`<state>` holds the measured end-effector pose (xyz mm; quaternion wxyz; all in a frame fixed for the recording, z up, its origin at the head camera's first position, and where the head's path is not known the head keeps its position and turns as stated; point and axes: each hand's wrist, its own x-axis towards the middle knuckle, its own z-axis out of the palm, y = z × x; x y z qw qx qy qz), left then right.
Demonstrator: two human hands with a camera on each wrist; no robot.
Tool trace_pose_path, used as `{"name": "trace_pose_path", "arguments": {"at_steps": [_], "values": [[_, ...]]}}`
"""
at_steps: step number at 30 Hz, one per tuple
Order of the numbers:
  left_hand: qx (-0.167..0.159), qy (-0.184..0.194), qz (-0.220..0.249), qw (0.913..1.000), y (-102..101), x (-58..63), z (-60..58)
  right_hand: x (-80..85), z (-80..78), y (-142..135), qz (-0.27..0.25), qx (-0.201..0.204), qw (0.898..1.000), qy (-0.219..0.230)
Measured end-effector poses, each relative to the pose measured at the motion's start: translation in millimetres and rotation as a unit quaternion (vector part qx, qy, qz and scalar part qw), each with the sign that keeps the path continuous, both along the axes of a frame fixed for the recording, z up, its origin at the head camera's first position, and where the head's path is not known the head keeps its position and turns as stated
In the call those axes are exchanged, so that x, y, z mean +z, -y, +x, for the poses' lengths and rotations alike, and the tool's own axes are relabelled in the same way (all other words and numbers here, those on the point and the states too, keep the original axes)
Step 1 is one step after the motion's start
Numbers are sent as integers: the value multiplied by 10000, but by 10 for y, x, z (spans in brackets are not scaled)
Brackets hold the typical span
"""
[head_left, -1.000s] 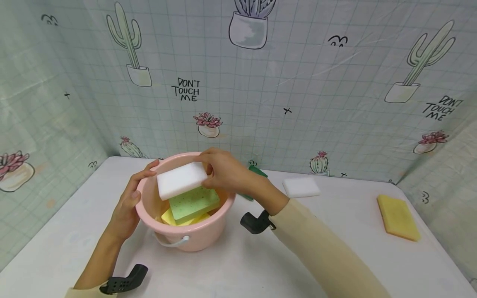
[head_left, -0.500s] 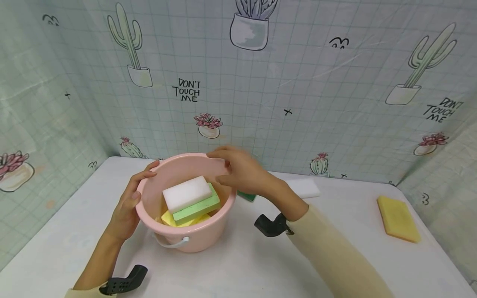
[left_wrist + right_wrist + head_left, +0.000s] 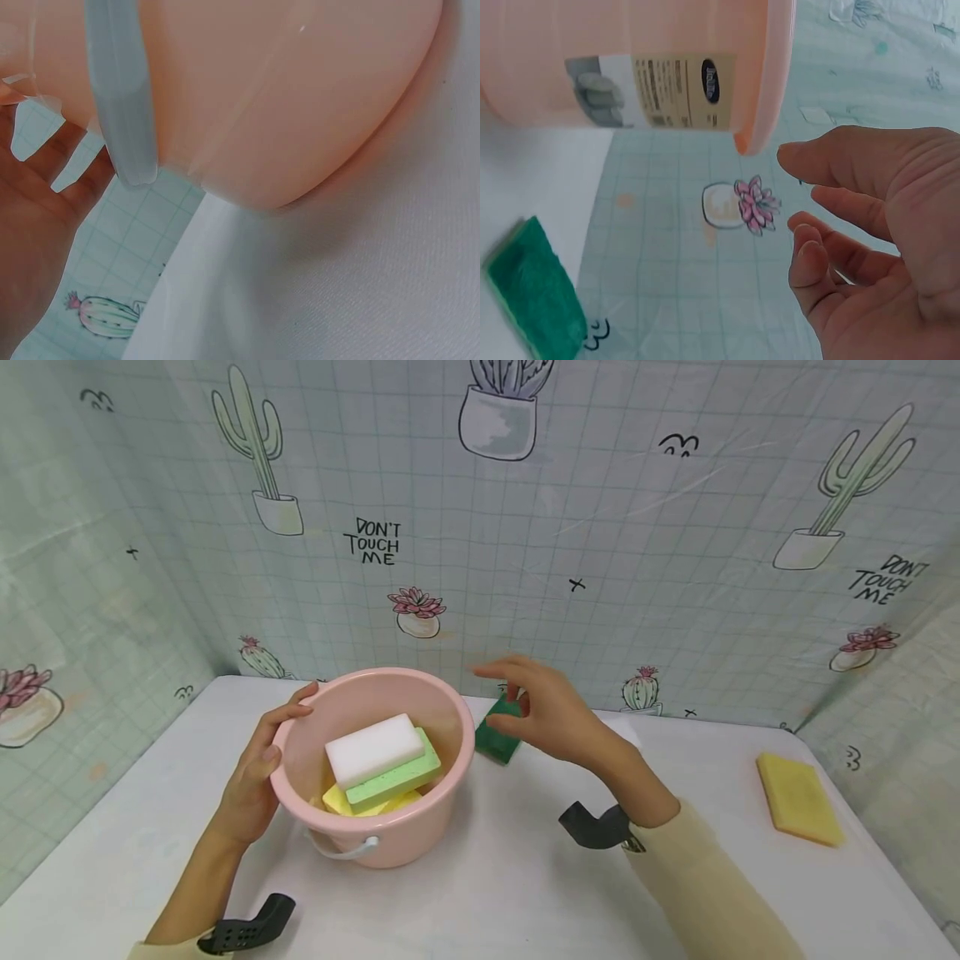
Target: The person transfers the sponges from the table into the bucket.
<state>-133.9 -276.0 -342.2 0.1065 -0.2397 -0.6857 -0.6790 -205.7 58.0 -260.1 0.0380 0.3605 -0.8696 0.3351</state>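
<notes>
Pink bucket upright on the surface, white sponge atop light-green sponge inside; our left hand, fingers extended, touching the bucket; our right hand nearby, fingers loosely parted.

You can read "DON'T TOUCH ME" twice on the patterned cloth at the far side of your worktop: one lettering left of centre, one toward the right end. Small cross signs are printed there too. Your pink bucket carries a paper label; its lines and dark oval logo are too blurred for you to read.
</notes>
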Motion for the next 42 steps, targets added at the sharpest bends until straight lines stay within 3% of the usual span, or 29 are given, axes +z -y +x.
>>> {"name": "trace_pose_path", "arguments": {"at_steps": [6, 10, 16, 25, 34, 42], "values": [[30, 26, -9, 10000, -2, -9, -2, -175, -43, -286, -188, -250, 9995, 27], [19, 10, -10, 10000, -6, -10, -3, -302, -32, -502, -398, -510, 9974, 307], [-13, 10, 65, 10000, -7, -28, -13, -568, -62, -853, -557, -1017, 9906, 732], [-98, -33, 160, 9998, -14, -51, -30, -941, -191, -1378, -424, -1892, 9762, 975], [-156, -38, 237, 9996, -37, -57, -47, -1052, -258, -1770, -437, -2443, 9639, 960], [-269, -34, 433, 9987, -20, -63, -70, -1120, -287, -1901, -94, -2807, 9536, 1084]]}}
